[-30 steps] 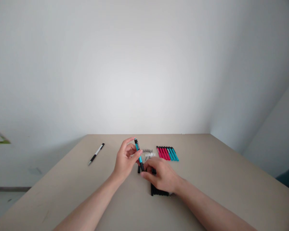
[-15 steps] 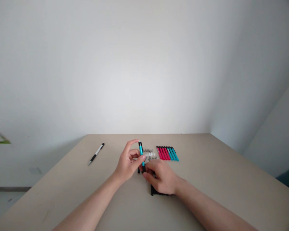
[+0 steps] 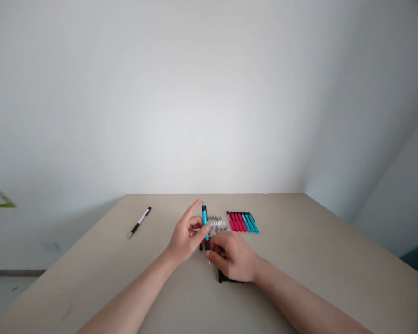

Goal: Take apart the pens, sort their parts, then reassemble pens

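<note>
A turquoise and black click pen stands nearly upright between my hands, its bare metal tip pointing down. My left hand pinches the barrel between thumb and fingers, with the index finger stretched up beside the push button at the top. Lower down, my right hand has thumb and fingers closed round the black grip section. Beneath the right hand lies a row of black grip pieces, largely covered by it. Just behind the pen are small white parts and grey springs, partly hidden by my hands.
Several pink and turquoise pen barrels lie side by side to the right, further back. A white and black pen rests alone on the left of the beige table. Small metallic tips sit in a row behind the white parts.
My left index finger has lifted and straightened off the top of the pen, and the push button now stands out higher. Both hands keep their hold on the pen.
</note>
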The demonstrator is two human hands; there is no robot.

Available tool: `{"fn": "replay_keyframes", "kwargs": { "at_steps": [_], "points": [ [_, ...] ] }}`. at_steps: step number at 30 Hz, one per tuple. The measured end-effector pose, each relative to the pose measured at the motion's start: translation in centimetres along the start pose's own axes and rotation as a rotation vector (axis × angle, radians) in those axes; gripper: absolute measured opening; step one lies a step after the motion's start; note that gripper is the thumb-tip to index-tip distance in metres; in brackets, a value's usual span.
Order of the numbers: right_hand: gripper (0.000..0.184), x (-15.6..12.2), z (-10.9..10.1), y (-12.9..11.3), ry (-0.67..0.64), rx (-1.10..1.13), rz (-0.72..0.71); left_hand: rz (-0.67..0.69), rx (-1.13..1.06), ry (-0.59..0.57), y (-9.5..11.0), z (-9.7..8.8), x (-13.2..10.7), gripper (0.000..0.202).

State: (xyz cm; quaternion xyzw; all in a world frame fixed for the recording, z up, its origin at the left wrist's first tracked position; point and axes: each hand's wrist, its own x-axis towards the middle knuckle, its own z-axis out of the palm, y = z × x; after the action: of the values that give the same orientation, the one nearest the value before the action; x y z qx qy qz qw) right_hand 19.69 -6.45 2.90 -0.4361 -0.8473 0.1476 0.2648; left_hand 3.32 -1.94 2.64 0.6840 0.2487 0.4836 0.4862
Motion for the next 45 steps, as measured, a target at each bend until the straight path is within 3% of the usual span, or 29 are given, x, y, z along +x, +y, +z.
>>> {"fn": "replay_keyframes", "kwargs": {
  "at_steps": [10,21,26,29,31,33,34,35,39,45],
  "points": [
    [0.015,0.0,0.2,-0.1,-0.016,-0.018,-0.006,-0.007,0.004,-0.037,0.0,-0.1,-0.1,0.051],
    [0.019,-0.1,0.3,0.2,-0.003,-0.004,0.011,-0.009,0.018,-0.004,0.2,0.1,0.0,0.058],
    [0.019,-0.2,0.1,0.0,-0.001,0.026,0.032,-0.047,0.015,0.054,0.0,0.3,0.1,0.07],
    [0.021,-0.1,-0.1,0.1,0.012,0.035,0.048,-0.07,0.025,0.187,-0.6,-0.4,0.7,0.065],
    [0.021,-0.1,-0.2,0.1,0.012,0.043,0.067,-0.11,0.214,0.354,-1.1,-1.8,1.3,0.052],
    [0.021,-0.1,-0.2,0.1,0.011,0.045,0.081,-0.232,0.673,0.499,-1.6,-3.8,1.9,0.037],
    [0.021,-0.1,-0.2,0.1,0.011,0.043,0.083,-0.316,0.939,0.513,-1.8,-4.9,2.1,0.034],
    [0.02,-0.1,-0.3,0.1,0.01,0.042,0.082,-0.363,1.025,0.526,-1.9,-6.0,2.3,0.032],
    [0.02,-0.1,-0.4,0.0,0.003,0.037,0.082,-0.505,1.199,0.548,-2.5,-9.2,2.3,0.03],
    [0.02,-0.2,-0.6,0.3,0.005,0.04,0.087,-0.655,1.361,0.572,-3.2,-9.8,2.0,0.032]
  ]
}}
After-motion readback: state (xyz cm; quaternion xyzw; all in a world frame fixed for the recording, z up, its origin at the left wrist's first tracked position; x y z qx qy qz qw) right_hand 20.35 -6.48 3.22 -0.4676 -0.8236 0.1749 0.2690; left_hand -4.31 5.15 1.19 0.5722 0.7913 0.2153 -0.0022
